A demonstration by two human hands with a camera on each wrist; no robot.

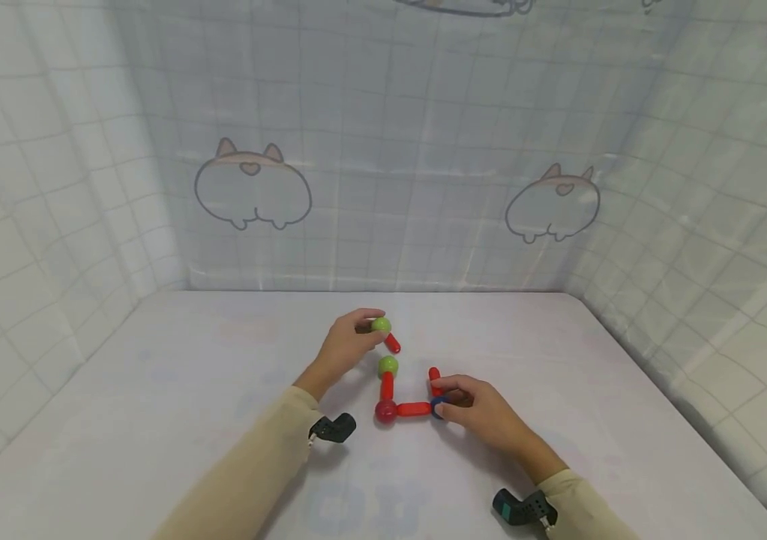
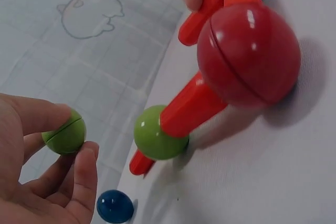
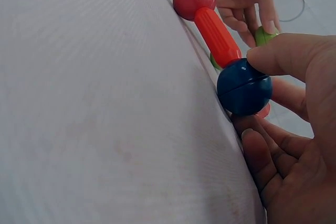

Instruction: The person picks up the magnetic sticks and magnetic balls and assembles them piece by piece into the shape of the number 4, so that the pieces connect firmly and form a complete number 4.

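My left hand (image 1: 349,341) pinches a green ball (image 2: 64,132) between thumb and fingertips, at the far side of the joined pieces. Close by it, a loose-looking red rod (image 1: 393,343) shows in the head view. The joined pieces lie on the table: a second green ball (image 1: 387,366), a red rod (image 1: 387,386), a red ball (image 1: 386,411) at the corner, and another red rod (image 1: 414,409) leading to a blue ball (image 3: 244,87). My right hand (image 1: 484,411) grips that blue ball, thumb on its upper side. One more red rod (image 1: 434,379) points away from the blue ball.
Another blue ball (image 2: 115,206) lies on the table beyond the second green ball in the left wrist view. The white table (image 1: 174,420) is bordered by a back wall (image 1: 383,225) and side walls of grid-patterned sheeting with animal drawings.
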